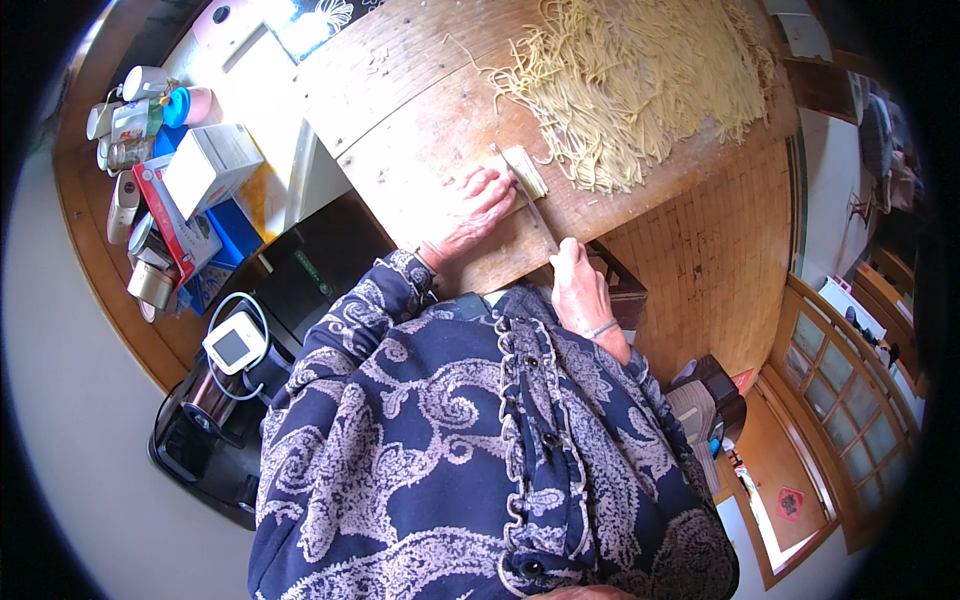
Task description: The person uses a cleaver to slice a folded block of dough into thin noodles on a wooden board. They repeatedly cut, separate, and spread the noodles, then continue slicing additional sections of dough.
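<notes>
My right hand (581, 289) is closed around the handle end of a kitchen knife (534, 210). The blade slants up and left across a wooden board (405, 105), along a small pale block of cut dough strips (529, 171). On the blade's left side rests my left hand (480, 204), palm down with bent fingers, its fingertips close to the blade. Whatever lies under those fingers is hidden. A wide heap of fresh cut noodles (637, 90) spreads over the far right of the board, just beyond the dough strips.
Left of the board, a cluttered surface holds a white box (211, 166), several mugs (144, 82) and a blue-lidded cup (187, 106). A blood pressure monitor (234, 343) with a coiled tube sits lower left. Wooden floor (697, 255) shows past the board's right edge.
</notes>
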Demonstrator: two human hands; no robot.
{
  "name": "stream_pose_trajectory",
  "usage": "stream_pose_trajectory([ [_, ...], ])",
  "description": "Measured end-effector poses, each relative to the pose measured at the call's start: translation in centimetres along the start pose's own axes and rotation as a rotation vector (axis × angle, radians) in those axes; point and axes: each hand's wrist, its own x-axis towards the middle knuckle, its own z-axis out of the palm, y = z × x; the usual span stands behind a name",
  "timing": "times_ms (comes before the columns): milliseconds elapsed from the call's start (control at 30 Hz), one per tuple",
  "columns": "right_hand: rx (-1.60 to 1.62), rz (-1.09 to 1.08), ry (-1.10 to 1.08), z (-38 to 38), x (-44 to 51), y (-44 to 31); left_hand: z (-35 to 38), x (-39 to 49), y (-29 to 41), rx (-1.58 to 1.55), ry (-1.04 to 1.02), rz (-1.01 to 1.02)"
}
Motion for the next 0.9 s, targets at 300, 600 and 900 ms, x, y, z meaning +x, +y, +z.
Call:
stream_pose_trajectory([
  [300,0.016,-0.108,0.134,1.8,4.3,-0.4,0.3,-0.3,-0.4,-0.023,0.007,0.014],
  [600,0.025,-0.018,0.019,-0.6,-0.1,-0.8,0.6,-0.9,-0.4,0.006,-0.068,-0.007],
  [900,0.009,-0.076,0.103,2.3,4.2,-0.6,1.1,-0.9,-0.6,-0.053,-0.038,0.001],
])
